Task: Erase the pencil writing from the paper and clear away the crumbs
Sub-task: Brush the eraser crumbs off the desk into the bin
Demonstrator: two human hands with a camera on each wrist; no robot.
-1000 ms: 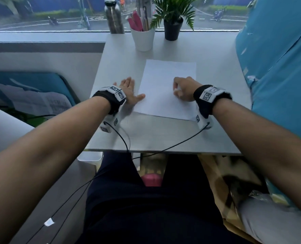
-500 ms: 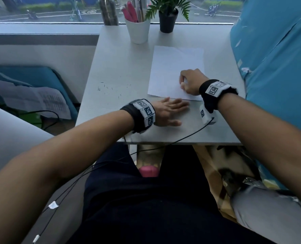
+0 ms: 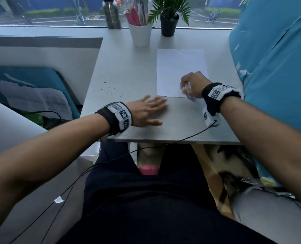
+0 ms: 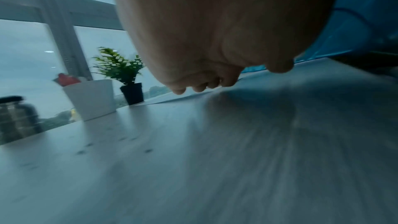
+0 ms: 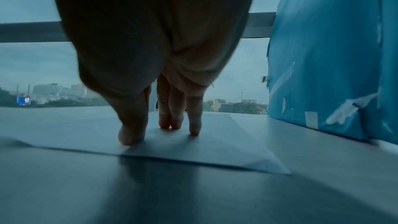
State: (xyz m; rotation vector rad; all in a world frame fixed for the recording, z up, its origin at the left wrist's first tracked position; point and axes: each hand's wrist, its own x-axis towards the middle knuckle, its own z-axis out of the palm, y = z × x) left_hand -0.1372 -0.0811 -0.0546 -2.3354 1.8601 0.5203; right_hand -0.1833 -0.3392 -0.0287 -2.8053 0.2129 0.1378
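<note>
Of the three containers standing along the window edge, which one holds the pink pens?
The white cup, standing in the middle. The metal bottle to its left is capped, and the black pot to its right holds a green plant.

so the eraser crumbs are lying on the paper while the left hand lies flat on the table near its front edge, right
Not quite. The head view shows the crumbs scattered on the bare table, to the left of the paper, not on it. The rest holds: the left hand lies flat on the table near its front edge.
</note>
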